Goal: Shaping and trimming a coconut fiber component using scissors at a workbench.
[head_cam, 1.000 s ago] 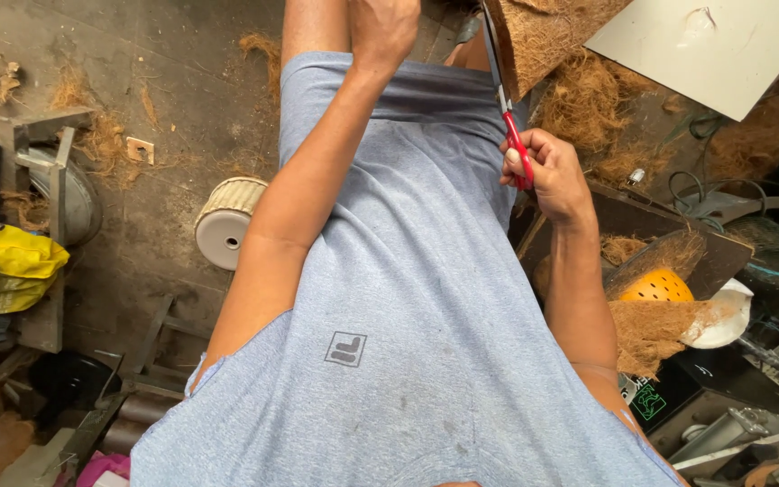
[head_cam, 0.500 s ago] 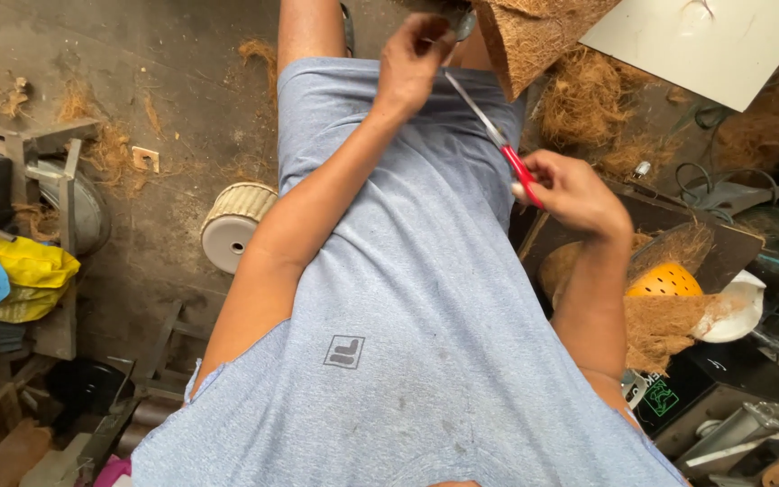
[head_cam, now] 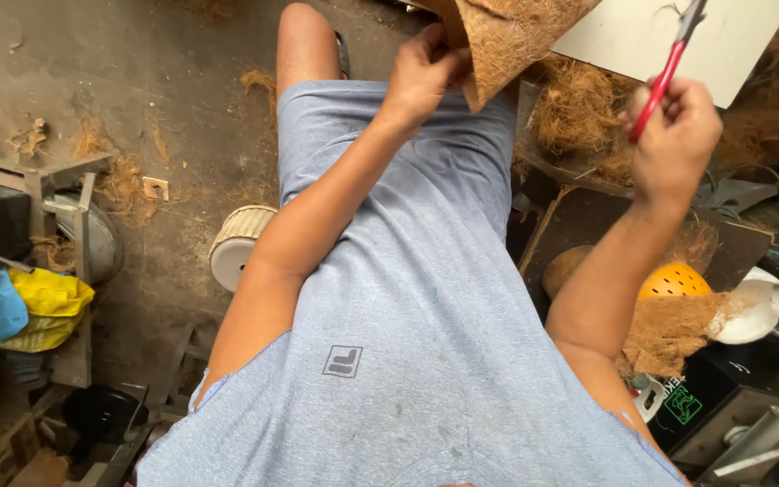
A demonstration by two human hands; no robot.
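Above the person's lap, a rough, fibrous coconut-husk sheet (head_cam: 516,41) is pinched at its lower edge by the left hand (head_cam: 421,72); it looks light, stiff and crumbly. Right hand (head_cam: 673,135) grips red-handled scissors (head_cam: 669,68) well apart.

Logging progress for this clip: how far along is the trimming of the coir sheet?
Looks done: loose fibre scraps lie heaped beside the person, hinting at some trimming. In hand: the left hand grips the brown coir sheet by its edge, while the right hand holds red-handled scissors lifted clear of it. Left: cannot tell, since most of the sheet is out of frame.
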